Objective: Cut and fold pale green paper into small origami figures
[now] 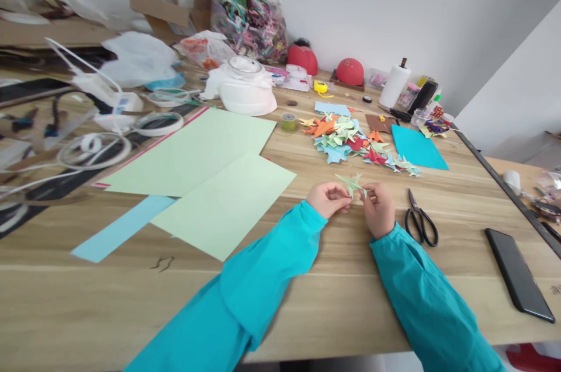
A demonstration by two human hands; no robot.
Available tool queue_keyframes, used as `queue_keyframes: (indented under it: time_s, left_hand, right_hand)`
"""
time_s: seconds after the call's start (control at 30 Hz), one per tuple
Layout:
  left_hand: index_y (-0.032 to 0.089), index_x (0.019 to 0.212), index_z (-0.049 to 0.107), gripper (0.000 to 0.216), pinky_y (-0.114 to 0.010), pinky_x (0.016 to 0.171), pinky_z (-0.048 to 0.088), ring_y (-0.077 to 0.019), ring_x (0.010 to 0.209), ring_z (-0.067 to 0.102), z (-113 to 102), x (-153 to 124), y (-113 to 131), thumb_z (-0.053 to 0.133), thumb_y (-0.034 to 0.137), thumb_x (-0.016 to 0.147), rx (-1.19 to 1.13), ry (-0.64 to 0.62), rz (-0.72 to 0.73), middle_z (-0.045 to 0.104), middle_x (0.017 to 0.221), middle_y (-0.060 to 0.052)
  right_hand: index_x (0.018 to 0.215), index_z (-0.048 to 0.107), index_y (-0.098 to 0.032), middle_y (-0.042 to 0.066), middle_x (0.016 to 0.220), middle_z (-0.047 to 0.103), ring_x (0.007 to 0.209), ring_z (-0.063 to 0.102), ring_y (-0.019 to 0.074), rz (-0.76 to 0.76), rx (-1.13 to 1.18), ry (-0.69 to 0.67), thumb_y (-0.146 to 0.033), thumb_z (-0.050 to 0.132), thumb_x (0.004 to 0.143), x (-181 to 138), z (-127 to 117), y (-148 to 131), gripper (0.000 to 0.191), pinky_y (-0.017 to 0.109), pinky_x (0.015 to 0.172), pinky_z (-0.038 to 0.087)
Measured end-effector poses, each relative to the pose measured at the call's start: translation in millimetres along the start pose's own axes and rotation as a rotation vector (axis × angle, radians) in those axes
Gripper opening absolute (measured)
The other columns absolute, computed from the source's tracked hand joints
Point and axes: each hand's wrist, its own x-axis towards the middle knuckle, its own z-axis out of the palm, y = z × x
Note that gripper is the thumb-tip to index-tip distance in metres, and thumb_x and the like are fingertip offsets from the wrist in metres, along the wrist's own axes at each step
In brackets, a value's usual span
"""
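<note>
Both my hands meet over the wooden table (307,296), pinching a small pale green folded paper figure (350,183) between them. My left hand (328,198) grips its left side with closed fingers. My right hand (379,207) pinches its right side. Both arms wear teal sleeves. Just beyond my hands lies a heap of folded paper figures (350,141) in orange, green, blue and red.
Large pale green sheets (205,173) and a light blue strip (120,229) lie to the left. Black scissors (421,220) and a dark phone (517,273) rest on the right. A teal sheet (416,147), white bowl (245,89), paper roll (394,84) and clutter line the back.
</note>
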Motion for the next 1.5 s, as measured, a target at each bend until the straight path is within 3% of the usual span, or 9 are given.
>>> queue_keyframes:
  time_s: [0.33, 0.8, 0.9, 1.0, 1.17, 1.3, 1.4, 1.5]
  left_hand:
    - [0.013, 0.061, 0.057, 0.036, -0.027, 0.045, 0.052, -0.0131, 0.043, 0.058, -3, 10, -10, 0.082, 0.032, 0.043, -0.002, 0.018, -0.036, 0.061, 0.048, 0.000]
    - [0.014, 0.061, 0.056, 0.027, -0.027, 0.047, 0.051, -0.0132, 0.048, 0.057, -3, 7, -9, 0.077, 0.026, 0.048, 0.069, 0.028, 0.017, 0.060, 0.052, 0.000]
    - [0.015, 0.056, 0.051, 0.023, -0.025, 0.049, 0.050, -0.0111, 0.051, 0.055, -9, 6, -3, 0.073, 0.019, 0.050, 0.148, 0.073, 0.115, 0.057, 0.055, 0.002]
    - [0.017, 0.055, 0.043, 0.024, -0.025, 0.053, 0.051, -0.0102, 0.054, 0.053, -14, 8, 2, 0.067, 0.017, 0.052, 0.085, 0.132, 0.175, 0.053, 0.059, 0.004]
    - [0.018, 0.075, 0.051, 0.027, -0.026, 0.062, 0.052, -0.0144, 0.077, 0.056, -12, 13, 4, 0.069, 0.030, 0.058, 0.008, 0.255, 0.217, 0.055, 0.078, 0.000]
    - [0.017, 0.082, 0.054, 0.035, -0.024, 0.064, 0.051, -0.0132, 0.074, 0.058, -8, 11, 3, 0.073, 0.035, 0.058, 0.034, 0.155, 0.227, 0.058, 0.087, -0.003]
    - [0.015, 0.076, 0.055, 0.033, -0.024, 0.061, 0.051, -0.0106, 0.067, 0.058, -8, 10, 2, 0.073, 0.037, 0.059, 0.037, 0.080, 0.244, 0.060, 0.092, -0.004]
    - [0.014, 0.068, 0.058, 0.030, -0.026, 0.062, 0.052, -0.0135, 0.072, 0.059, -9, 10, 0, 0.073, 0.038, 0.059, 0.039, 0.047, 0.262, 0.062, 0.090, -0.005]
  right_hand:
    - [0.085, 0.057, -0.019, 0.003, 0.075, 0.057, 0.065, 0.056, 0.0141, -0.048, -0.038, -0.014, -0.025, 0.049, 0.083, 0, -2, -3, 0.010, 0.024, 0.049, 0.045]
    - [0.085, 0.056, -0.019, 0.004, 0.076, 0.057, 0.064, 0.057, 0.0143, -0.014, -0.004, -0.014, -0.028, 0.049, 0.083, 0, -1, 0, 0.011, 0.024, 0.050, 0.047]
    - [0.086, 0.056, -0.019, 0.004, 0.077, 0.056, 0.064, 0.057, 0.0142, -0.022, -0.003, -0.012, -0.027, 0.049, 0.083, 0, -1, -1, 0.011, 0.024, 0.049, 0.047]
    - [0.086, 0.056, -0.019, 0.004, 0.079, 0.056, 0.065, 0.057, 0.0141, -0.034, 0.002, -0.014, -0.026, 0.049, 0.083, 0, -1, -1, 0.010, 0.024, 0.049, 0.047]
    - [0.085, 0.055, -0.020, 0.004, 0.078, 0.057, 0.065, 0.057, 0.0140, -0.048, 0.028, -0.058, -0.024, 0.049, 0.083, 0, -1, -2, 0.008, 0.024, 0.049, 0.047]
    - [0.085, 0.055, -0.020, 0.005, 0.083, 0.058, 0.070, 0.057, 0.0148, -0.073, 0.050, -0.106, -0.022, 0.048, 0.084, -1, -1, -3, 0.007, 0.024, 0.052, 0.047]
    - [0.084, 0.055, -0.020, 0.005, 0.084, 0.058, 0.072, 0.057, 0.0153, -0.082, 0.052, -0.113, -0.022, 0.049, 0.084, 0, -1, -4, 0.007, 0.025, 0.054, 0.046]
    - [0.084, 0.055, -0.020, 0.006, 0.085, 0.057, 0.073, 0.057, 0.0155, -0.081, 0.066, -0.110, -0.022, 0.049, 0.083, 0, -2, -6, 0.007, 0.025, 0.055, 0.046]
